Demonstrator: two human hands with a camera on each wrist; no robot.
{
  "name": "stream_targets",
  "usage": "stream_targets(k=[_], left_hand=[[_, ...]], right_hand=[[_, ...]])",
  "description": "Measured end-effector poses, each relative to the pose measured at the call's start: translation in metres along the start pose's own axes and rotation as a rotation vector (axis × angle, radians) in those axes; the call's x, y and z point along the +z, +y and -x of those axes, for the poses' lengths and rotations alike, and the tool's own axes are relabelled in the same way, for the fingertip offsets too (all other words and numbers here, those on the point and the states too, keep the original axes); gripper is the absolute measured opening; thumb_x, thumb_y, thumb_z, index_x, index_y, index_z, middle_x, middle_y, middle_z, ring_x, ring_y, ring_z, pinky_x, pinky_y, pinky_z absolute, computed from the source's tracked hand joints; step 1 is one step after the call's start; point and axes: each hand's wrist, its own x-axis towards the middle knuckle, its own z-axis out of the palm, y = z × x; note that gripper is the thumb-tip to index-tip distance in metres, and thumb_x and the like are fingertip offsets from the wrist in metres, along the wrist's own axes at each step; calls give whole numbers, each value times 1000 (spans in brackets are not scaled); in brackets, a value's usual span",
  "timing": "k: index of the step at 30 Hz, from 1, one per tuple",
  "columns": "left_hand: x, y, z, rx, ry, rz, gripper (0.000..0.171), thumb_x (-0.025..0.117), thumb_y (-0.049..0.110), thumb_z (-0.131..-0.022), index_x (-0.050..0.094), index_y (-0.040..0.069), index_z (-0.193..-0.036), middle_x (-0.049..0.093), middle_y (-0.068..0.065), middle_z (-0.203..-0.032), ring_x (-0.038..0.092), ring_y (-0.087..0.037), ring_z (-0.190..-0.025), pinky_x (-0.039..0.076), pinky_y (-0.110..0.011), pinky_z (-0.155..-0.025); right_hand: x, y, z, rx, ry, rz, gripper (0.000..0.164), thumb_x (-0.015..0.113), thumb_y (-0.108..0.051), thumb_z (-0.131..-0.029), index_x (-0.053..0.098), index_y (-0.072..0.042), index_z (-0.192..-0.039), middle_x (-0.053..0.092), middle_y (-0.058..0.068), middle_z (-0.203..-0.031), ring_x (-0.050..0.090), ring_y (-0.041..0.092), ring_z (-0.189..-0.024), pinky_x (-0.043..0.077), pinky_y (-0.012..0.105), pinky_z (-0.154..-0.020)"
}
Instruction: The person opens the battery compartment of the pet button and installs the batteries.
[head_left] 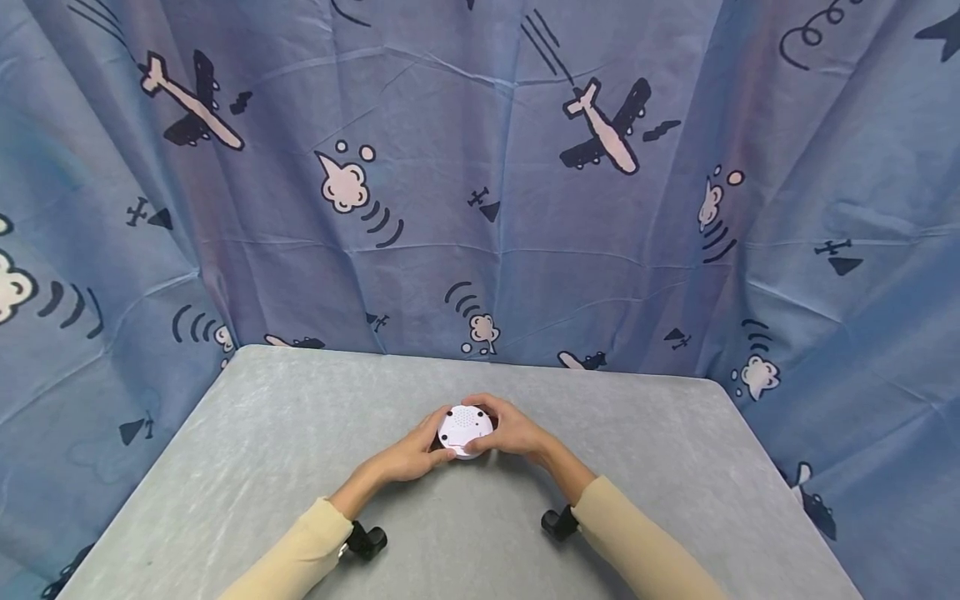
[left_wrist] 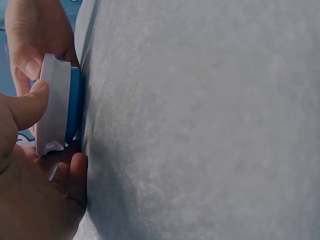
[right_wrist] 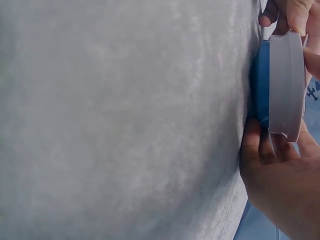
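A round white device (head_left: 465,430) is held between two hands near the middle of the table. Its upturned white face has a cluster of small holes and several dark round spots. From the side, in the left wrist view, a blue part (left_wrist: 74,102) shows beneath the white rim (left_wrist: 55,100), close to the tabletop. My left hand (head_left: 408,454) grips the device's left edge, thumb on the near rim. On the opposite side my right hand (head_left: 513,429) grips the right edge, its thumb over the face. Whether the blue part touches the table is unclear.
A pale grey cloth covers the table (head_left: 315,417). Behind it and at both sides hangs a blue curtain (head_left: 450,167) printed with planes and clouds. Black wrist mounts (head_left: 366,542) sit at the sleeve cuffs.
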Motion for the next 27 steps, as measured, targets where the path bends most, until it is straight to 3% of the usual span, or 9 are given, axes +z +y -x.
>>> stream_targets(k=[13,19,27], left_hand=[[1,0,1,-11,4,-4,74,62,15,-102,17,-9,-157,28,-32,-154,26,-43,-144,24,-56,-114],[2,1,2,-11,1,-9,75,62,16,-102,17,-7,-157,28,-31,-154,27,-43,-143,25,-57,-114],[2,2,4,-4,-7,-13,75,60,19,-104,15,-5,-158,26,-30,-156,26,-42,-144,24,-59,-113]], right_hand=[[0,7,-5,40,-19,-101,67,86,-7,-79,56,-8,-140,61,8,-124,54,23,-107,43,36,-90],[1,9,-4,-17,-43,-106,63,81,-4,-86,53,-4,-142,61,12,-123,55,23,-106,44,34,-90],[5,10,2,-73,-108,17,90,90,-12,-78,41,-13,-154,48,8,-142,47,24,-121,36,41,-100]])
